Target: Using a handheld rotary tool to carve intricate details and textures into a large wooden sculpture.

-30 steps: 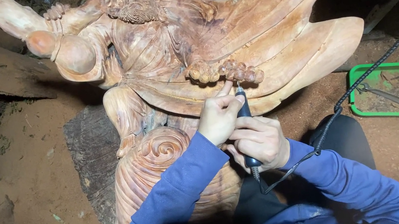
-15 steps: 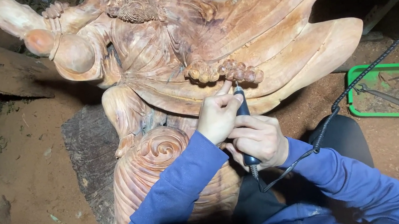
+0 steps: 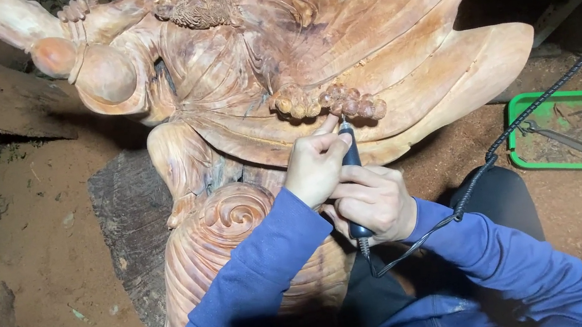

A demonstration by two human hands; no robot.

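Both hands are working close together at the middle of a big wooden statue (image 3: 277, 72), a pale reddish-orange carving with smooth, flowing robe folds, a rough curly beard up top and a tight spiral swirl cut into the rounded base. The right hand (image 3: 375, 201) is wrapping all its fingers around a slim black rotary tool (image 3: 352, 177), its grip fully closed on the dark barrel, and the fine tip is pressing at a cluster of knobbly, bead-like carved toes (image 3: 328, 101) just under the robe. The left hand (image 3: 316, 167) is curling in right beside it, fingertips pinching the front end of the tool and resting on the wood, so that grip is closed on the barrel too. A thin black cord (image 3: 518, 120) is running from the tool's tail up to the right, its far end leaving the picture. Blue sleeves are covering both forearms, and they are hiding the lower part of the base. The statue is sitting on a dark, rough log block (image 3: 130, 228) on dusty reddish earth. Off to the right a green plastic tray (image 3: 569, 100) is holding a metal wrench; the rest of what lies in it is hard to make out. The statue's upper edge is cut off, and the tool's bit is too small to make out.
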